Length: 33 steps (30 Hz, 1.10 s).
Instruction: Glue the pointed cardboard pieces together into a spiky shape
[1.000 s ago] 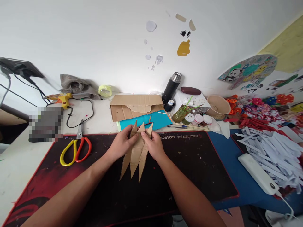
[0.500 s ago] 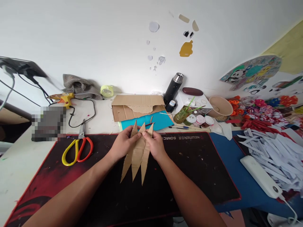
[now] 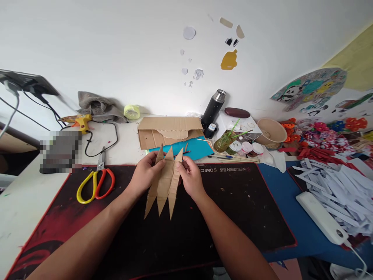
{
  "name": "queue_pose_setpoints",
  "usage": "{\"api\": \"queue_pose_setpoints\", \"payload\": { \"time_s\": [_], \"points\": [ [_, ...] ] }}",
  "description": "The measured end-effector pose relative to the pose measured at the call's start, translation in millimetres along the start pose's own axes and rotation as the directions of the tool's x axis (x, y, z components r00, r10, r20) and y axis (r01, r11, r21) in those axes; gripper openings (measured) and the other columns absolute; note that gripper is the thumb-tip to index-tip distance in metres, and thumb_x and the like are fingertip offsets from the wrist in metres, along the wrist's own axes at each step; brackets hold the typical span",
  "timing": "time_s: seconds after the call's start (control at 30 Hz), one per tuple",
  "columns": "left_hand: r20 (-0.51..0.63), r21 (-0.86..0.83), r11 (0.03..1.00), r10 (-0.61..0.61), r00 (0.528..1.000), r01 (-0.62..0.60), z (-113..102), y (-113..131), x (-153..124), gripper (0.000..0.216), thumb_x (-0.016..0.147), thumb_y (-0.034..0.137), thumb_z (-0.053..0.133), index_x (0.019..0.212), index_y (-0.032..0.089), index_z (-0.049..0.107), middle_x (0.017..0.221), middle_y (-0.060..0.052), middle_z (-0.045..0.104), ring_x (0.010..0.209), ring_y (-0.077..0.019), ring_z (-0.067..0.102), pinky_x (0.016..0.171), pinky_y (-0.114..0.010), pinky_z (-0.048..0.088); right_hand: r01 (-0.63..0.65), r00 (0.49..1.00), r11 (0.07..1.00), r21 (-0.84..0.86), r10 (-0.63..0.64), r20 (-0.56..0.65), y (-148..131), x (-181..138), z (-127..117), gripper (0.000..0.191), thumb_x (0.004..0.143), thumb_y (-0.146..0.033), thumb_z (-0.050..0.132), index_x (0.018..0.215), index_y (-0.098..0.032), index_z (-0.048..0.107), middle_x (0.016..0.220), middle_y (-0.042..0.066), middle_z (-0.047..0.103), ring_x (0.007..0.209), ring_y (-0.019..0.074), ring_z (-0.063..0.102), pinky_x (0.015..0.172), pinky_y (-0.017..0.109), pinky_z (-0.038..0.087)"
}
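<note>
Hands meet over a black mat (image 3: 227, 217) with a red edge, which lies at the near side of the table (image 3: 17, 202). The left hand (image 3: 145, 175) and the right hand (image 3: 190, 179) hold up three cardboard pieces (image 3: 164, 182) between them. The pieces are long and pointy like leaves and sit side by side, with sharp tips at both ends. The left hand's fingers are closed on the left piece, with the thumb in front. The right hand's thumb and fingers pinch the edge of the right piece, and those fingers are close together. The cardboard pieces are above the middle of the mat, near its far edge.

To the left on the mat lie scissors (image 3: 94, 186) with one yellow and one red handle. To the right, off the mat, a white power strip (image 3: 320, 217) lies on a blue cloth (image 3: 285, 186) beside a heap of white paper strips (image 3: 338, 182).

Just behind the hands is a teal sheet (image 3: 199, 151), and behind that a flat brown box (image 3: 169, 130). Little paint pots (image 3: 246, 147) and a jar of green sticks (image 3: 223, 142) stand to its right, with a brown paper bowl (image 3: 271, 130) near them. Farther back are a black flask (image 3: 215, 105), a yellow glue gun (image 3: 81, 121), a grey rag (image 3: 97, 104) and the white wall (image 3: 116, 46)
</note>
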<state>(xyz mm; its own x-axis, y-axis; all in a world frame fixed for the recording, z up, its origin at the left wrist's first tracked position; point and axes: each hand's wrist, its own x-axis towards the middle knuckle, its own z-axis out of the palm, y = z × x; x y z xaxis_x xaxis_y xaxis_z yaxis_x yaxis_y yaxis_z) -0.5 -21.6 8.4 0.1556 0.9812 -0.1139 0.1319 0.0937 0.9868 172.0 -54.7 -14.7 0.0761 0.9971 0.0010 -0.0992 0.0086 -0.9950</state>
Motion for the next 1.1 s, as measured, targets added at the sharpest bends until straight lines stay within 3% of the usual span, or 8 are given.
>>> {"api": "queue_pose_setpoints", "payload": {
  "time_s": [0.3,0.47,0.8,1.1],
  "points": [
    [0.046,-0.059,0.998,0.021,0.999,-0.018,5.6,-1.2,0.8,0.028,0.080,0.043,0.069,0.097,0.023,0.062,0.088,0.001,0.065,0.080,-0.0193,0.060,0.075,-0.031,0.049,0.017,1.000,0.999,-0.049,-0.018,-0.022,5.2,0.3,-0.7,0.023,0.094,-0.042,0.066,0.109,-0.025,0.072,0.089,0.003,0.074,0.084,0.0232,0.068,0.084,0.036,0.056],
    [0.078,0.012,1.000,0.002,0.997,-0.002,4.2,3.6,-1.4,0.023,0.079,0.040,0.063,0.096,0.024,0.058,0.079,0.005,0.055,0.070,-0.0165,0.051,0.068,-0.029,0.045,0.035,0.999,0.985,-0.171,-0.040,-0.026,7.3,0.0,0.3,0.024,0.095,-0.038,0.062,0.109,-0.025,0.076,0.094,0.003,0.077,0.084,0.0234,0.068,0.077,0.033,0.055],
    [0.044,0.108,0.993,0.041,0.998,-0.046,4.6,1.7,-1.5,0.020,0.079,0.036,0.059,0.095,0.025,0.059,0.083,0.004,0.062,0.077,-0.0191,0.056,0.072,-0.030,0.046,0.062,0.997,0.957,-0.284,-0.074,-0.030,9.8,1.2,1.2,0.027,0.096,-0.038,0.060,0.112,-0.024,0.078,0.103,0.005,0.080,0.088,0.0254,0.070,0.079,0.035,0.054],
    [0.033,0.315,0.939,0.134,0.990,-0.138,3.9,-0.9,-4.9,0.020,0.085,0.034,0.053,0.102,0.025,0.059,0.092,0.001,0.068,0.087,-0.0220,0.063,0.080,-0.031,0.049,0.074,0.997,0.948,-0.309,-0.077,0.003,8.3,1.0,1.0,0.029,0.098,-0.036,0.057,0.116,-0.026,0.079,0.099,0.004,0.078,0.083,0.0247,0.069,0.076,0.035,0.050]
  ]
}}
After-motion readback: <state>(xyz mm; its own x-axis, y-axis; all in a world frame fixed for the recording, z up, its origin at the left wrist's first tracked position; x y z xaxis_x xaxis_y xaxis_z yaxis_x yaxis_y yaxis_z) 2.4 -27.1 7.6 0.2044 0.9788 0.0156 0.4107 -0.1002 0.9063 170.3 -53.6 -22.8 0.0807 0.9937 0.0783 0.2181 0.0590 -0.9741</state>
